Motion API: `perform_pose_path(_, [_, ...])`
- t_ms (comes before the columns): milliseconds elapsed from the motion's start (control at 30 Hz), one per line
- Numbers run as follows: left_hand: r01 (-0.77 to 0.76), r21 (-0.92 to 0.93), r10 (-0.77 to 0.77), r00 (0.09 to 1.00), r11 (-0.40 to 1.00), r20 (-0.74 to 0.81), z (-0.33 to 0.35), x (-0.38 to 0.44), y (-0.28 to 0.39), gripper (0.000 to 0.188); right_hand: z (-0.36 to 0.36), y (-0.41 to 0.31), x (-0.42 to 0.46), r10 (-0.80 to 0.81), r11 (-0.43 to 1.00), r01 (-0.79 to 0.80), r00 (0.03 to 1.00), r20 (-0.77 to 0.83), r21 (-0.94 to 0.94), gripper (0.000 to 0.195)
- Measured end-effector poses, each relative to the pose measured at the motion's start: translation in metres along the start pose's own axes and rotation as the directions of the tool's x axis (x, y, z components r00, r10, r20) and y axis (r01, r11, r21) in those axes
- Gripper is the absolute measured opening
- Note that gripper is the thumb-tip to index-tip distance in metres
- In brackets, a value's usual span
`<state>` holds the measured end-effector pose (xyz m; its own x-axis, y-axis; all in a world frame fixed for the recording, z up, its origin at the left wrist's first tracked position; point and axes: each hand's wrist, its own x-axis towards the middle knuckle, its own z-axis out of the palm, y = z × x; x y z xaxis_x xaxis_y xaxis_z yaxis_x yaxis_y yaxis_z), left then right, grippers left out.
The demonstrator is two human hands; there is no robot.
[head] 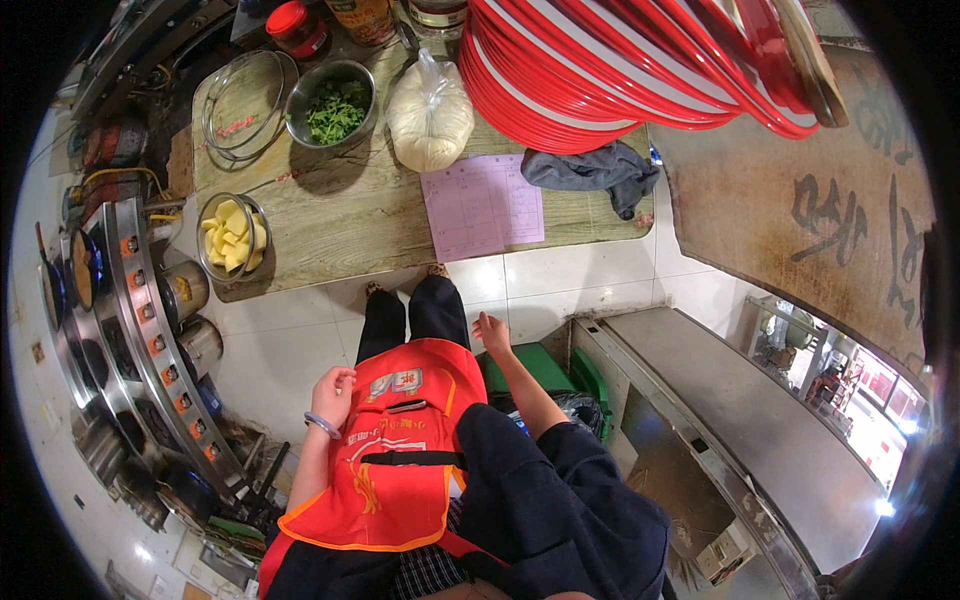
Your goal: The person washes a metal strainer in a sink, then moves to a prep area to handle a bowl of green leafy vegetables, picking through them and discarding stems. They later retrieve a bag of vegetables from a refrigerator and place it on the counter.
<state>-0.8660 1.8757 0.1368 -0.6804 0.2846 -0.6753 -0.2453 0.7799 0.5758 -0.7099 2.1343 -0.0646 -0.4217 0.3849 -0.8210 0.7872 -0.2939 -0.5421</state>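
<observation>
My left hand [334,396], a bangle at its wrist, is beside the red apron [409,442] with nothing seen in it; its fingers are loosely curled. Off the apron's right side, my right hand [491,332] hangs over the floor, also holding nothing visible. Before me, the wood-patterned table [337,225] bears a bowl of peeled potato pieces [234,236], a metal bowl of chopped green herbs [332,112], a tied plastic bag of pale food [431,116], pink paper forms [480,202], a dark grey cloth [589,171] and a tall stack of red-rimmed plates [570,82].
A gas stove [150,330] with pans and pots runs along the left. To the right stand a green bin [532,367] with a black liner and a metal-topped counter [720,390]. A brown hanging curtain [795,187] is at the upper right. A red-lidded jar [296,30] stands at the table's back.
</observation>
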Motion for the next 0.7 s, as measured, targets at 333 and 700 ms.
perform_pose_path(333, [0.004,0.019,-0.004,1.0,1.0,-0.014,0.001,-0.001,0.002,0.009,0.0,0.008,0.011,-0.025,0.999,0.025,1.0,-0.007,0.042,0.039])
perform_pose_path(700, [-0.041,-0.03,0.039,0.998,0.999,-0.056,0.006,0.002,-0.003,0.01,-0.01,0.022,0.016,-0.041,0.999,0.041,0.998,0.037,0.002,0.025])
